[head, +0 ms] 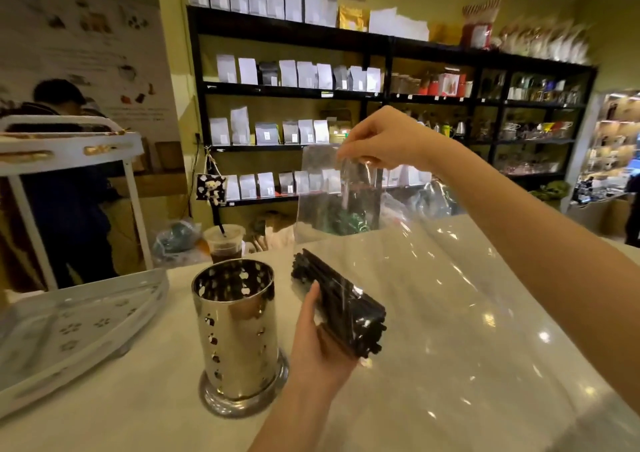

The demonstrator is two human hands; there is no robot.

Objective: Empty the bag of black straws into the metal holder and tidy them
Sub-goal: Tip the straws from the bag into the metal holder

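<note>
A shiny perforated metal holder (235, 327) stands upright on the white counter, left of centre, and looks empty. Just right of it, my left hand (318, 341) grips a bundle of black straws (341, 297) from below, the bundle lying tilted with its far end up and left. A clear plastic bag (337, 192) still partly wraps the straws. My right hand (377, 142) pinches the bag's top edge high above the counter, pulling the film up and taut.
A white perforated tray rack (69, 327) sits at the counter's left edge. An iced drink cup with a straw (223, 240) stands behind the holder. A person (62, 174) stands far left by a white frame. Dark shelves of pouches (294, 105) fill the back.
</note>
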